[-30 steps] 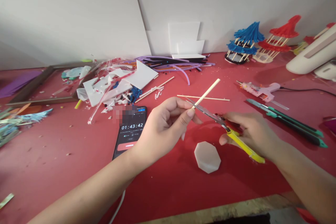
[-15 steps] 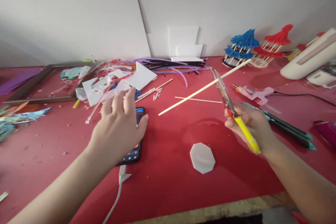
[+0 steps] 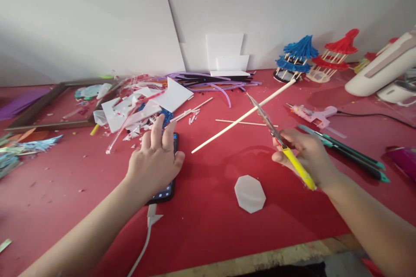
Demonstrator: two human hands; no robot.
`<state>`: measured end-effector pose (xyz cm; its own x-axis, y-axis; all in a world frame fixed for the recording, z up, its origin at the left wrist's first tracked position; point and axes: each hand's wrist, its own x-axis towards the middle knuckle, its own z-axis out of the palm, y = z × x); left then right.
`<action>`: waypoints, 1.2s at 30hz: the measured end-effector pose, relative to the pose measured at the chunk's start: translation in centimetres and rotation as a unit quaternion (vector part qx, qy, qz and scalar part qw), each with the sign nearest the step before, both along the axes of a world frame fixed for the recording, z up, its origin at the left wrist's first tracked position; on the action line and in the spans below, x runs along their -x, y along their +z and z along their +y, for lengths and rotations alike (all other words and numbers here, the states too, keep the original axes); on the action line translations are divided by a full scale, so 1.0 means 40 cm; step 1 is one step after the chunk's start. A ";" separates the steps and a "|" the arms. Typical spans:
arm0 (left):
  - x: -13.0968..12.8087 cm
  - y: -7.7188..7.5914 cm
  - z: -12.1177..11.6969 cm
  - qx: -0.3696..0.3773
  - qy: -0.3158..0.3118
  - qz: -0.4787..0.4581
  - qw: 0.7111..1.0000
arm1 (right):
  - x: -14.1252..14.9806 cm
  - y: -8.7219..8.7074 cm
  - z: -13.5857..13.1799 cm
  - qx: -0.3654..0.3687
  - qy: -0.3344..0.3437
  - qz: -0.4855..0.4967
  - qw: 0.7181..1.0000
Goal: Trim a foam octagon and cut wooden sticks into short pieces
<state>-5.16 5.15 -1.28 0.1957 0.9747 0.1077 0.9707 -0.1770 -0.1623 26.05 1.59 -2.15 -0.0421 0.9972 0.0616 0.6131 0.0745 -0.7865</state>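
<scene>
Over the phone (image 3: 169, 192) at the left, my left hand (image 3: 154, 156) hovers or rests with spread fingers, hiding most of the screen; whether it touches the glass I cannot tell. My right hand (image 3: 300, 156) grips yellow-handled scissors (image 3: 299, 166), blades pointing up and left. A long pale wooden stick (image 3: 224, 129) slants across the blades; it seems caught between them above the table. Below, a white octagonal piece (image 3: 250, 194) lies flat on the red table (image 3: 208, 225). Behind the raised stick, a thinner stick (image 3: 247, 123) lies on the table.
White scraps (image 3: 175, 95) and plastic are heaped at back left beside a brown frame (image 3: 48, 127). Purple and black pipe cleaners (image 3: 217, 78) lie by the wall. Blue (image 3: 295, 58) and red (image 3: 338, 56) roofed models, a pink glue gun (image 3: 313, 114) and a green-black cutter (image 3: 351, 156) are right.
My left hand has let go of the stick and moved left over the phone, fingers spread. The stick now hangs across the scissors, which have dipped slightly left over the last half second.
</scene>
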 end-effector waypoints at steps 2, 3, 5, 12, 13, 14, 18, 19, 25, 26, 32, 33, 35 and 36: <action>0.003 -0.003 0.001 0.004 -0.007 -0.004 1.000 | 0.000 -0.002 0.000 -0.002 0.001 0.002 1.000; 0.005 -0.003 0.002 0.003 -0.011 -0.011 1.000 | -0.001 -0.002 0.000 -0.003 0.003 0.001 1.000; 0.009 0.004 0.009 -0.008 -0.018 -0.035 0.999 | -0.003 -0.003 0.001 -0.004 0.008 -0.008 1.000; -0.041 0.128 0.042 -0.031 -0.104 -0.251 0.962 | 0.006 -0.006 0.008 -0.054 -0.002 -0.072 0.996; -0.060 0.145 0.040 0.004 -0.111 -0.319 0.941 | 0.009 -0.007 0.009 -0.056 -0.001 -0.085 0.995; -0.080 0.156 0.036 0.040 -0.122 -0.374 0.918 | 0.012 -0.007 0.009 -0.057 -0.001 -0.095 0.994; -0.148 0.161 0.018 0.113 -0.202 -0.488 0.842 | 0.024 -0.012 0.012 -0.072 0.001 -0.107 0.992; -0.157 0.155 0.016 0.113 -0.209 -0.506 0.829 | 0.027 -0.014 0.013 -0.073 0.003 -0.105 0.992; -0.172 0.111 0.014 0.070 -0.190 -0.587 0.784 | 0.038 -0.034 0.008 -0.057 0.010 -0.089 0.994; -0.174 0.106 0.013 0.068 -0.186 -0.600 0.775 | 0.039 -0.037 0.007 -0.059 0.010 -0.087 0.994; -0.192 0.090 0.001 0.062 -0.203 -0.621 0.754 | 0.040 -0.036 0.002 -0.093 0.028 -0.095 0.991; -0.195 0.086 -0.001 0.065 -0.211 -0.623 0.750 | 0.040 -0.034 0.003 -0.103 0.035 -0.100 0.989; -0.198 0.078 -0.006 0.077 -0.227 -0.626 0.742 | 0.042 -0.031 0.004 -0.124 0.051 -0.107 0.985; -0.200 0.074 -0.008 0.082 -0.235 -0.628 0.737 | 0.043 -0.030 0.004 -0.133 0.058 -0.109 0.983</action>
